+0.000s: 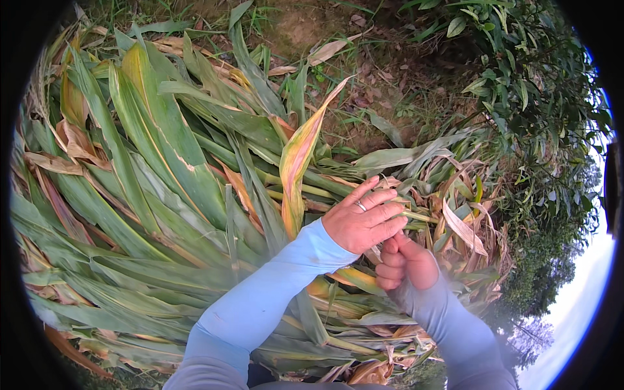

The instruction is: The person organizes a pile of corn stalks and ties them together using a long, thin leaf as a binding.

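Note:
A large heap of cut maize stalks (317, 189) with long green and yellowing leaves (165, 122) lies before me. My left hand (365, 214), with a ring on one finger, lies palm down across the narrow, gathered part of the stalks, fingers extended. Just below its fingertips is my right hand (404, 263), its fingers curled in and the thumb pressed against them. Whether anything is pinched in the right hand is hidden. A yellow and pink leaf (300, 161) stands up beside my left wrist. Both forearms wear light blue sleeves.
Dry, shrivelled leaves (463, 229) spread from the right end of the stalks. Bare soil (312, 29) with grass and fallen leaves lies beyond the heap. Dense leafy bushes (531, 97) rise along the right side.

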### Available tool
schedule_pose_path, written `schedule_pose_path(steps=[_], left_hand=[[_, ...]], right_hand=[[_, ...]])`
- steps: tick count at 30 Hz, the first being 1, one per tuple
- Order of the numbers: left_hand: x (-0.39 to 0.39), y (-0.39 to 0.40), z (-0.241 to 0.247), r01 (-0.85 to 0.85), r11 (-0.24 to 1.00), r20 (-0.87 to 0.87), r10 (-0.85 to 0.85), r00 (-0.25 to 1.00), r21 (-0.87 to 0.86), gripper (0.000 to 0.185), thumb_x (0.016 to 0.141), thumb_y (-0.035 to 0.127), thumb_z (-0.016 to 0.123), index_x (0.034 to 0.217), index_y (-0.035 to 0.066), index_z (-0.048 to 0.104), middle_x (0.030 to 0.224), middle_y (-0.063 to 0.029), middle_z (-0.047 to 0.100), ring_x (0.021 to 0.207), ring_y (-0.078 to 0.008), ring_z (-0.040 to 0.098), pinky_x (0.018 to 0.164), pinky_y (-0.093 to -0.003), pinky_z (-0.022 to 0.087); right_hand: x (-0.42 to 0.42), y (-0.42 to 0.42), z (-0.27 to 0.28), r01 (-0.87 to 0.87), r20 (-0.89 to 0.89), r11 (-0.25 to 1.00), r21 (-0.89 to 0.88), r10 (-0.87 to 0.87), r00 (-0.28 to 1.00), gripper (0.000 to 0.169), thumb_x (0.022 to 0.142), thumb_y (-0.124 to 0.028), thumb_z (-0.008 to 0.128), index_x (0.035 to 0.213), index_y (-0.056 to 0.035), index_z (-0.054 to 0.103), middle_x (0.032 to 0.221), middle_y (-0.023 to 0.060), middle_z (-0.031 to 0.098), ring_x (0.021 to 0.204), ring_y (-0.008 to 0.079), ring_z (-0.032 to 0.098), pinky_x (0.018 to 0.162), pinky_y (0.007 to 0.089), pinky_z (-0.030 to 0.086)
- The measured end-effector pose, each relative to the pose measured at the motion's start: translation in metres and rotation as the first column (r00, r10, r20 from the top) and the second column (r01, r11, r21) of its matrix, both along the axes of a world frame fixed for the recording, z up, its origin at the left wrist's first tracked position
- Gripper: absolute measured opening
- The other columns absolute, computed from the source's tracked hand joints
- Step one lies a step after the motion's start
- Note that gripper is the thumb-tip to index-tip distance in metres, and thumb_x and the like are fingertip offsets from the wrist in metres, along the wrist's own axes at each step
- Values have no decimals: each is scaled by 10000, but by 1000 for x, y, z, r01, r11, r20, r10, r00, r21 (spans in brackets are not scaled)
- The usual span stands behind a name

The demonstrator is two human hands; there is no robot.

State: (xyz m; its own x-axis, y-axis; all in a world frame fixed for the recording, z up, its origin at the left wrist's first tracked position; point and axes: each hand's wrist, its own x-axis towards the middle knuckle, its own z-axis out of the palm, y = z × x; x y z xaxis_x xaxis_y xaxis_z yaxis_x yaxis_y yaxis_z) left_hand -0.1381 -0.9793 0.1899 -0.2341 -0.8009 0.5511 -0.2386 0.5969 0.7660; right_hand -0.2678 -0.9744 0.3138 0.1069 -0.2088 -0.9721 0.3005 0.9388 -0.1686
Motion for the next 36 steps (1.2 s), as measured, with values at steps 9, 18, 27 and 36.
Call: schedule_pose_path(steps=[9, 18, 27, 36], left_hand=[[3, -7, -21, -55, 998, -226, 44, 973, -44, 321, 636, 259, 767, 691, 62, 519, 638, -52, 455, 615, -229, 461, 579, -363, 385], [9, -4, -16, -150, 973, -550, 224, 804, 176, 345, 824, 225, 635, 628, 24, 435, 574, -63, 315, 533, -224, 349, 513, -332, 301], [36, -1, 9, 129, 673, -611, 553, 566, 728, 531, 931, 491, 394, 609, 71, 350, 551, 5, 343, 533, -126, 316, 523, -283, 317], [51, -15, 14, 174, 713, -714, 586, 384, 679, 523, 946, 480, 376, 580, 118, 284, 510, 9, 264, 484, -132, 281, 556, -299, 349]], right_hand=[[80, 20, 14, 659, 438, 651, 377, -752, 493, 238, 950, -234, 397, 757, -122, 481, 565, -69, 270, 457, 68, 237, 424, 223, 216], [110, -7, 32, 386, 297, 907, 166, -419, 858, 319, 968, -314, 400, 949, -27, 538, 720, -17, 483, 594, 102, 460, 578, 258, 387], [41, 44, -6, -687, -776, -456, -565, 578, 254, 289, 792, -207, 641, 986, -2, 581, 1021, 128, 559, 918, 269, 564, 850, 352, 464], [50, 90, -92, -714, -795, -386, -584, 448, 409, 461, 761, -205, 663, 1161, -24, 522, 1165, 130, 513, 1072, 275, 508, 985, 412, 383]])
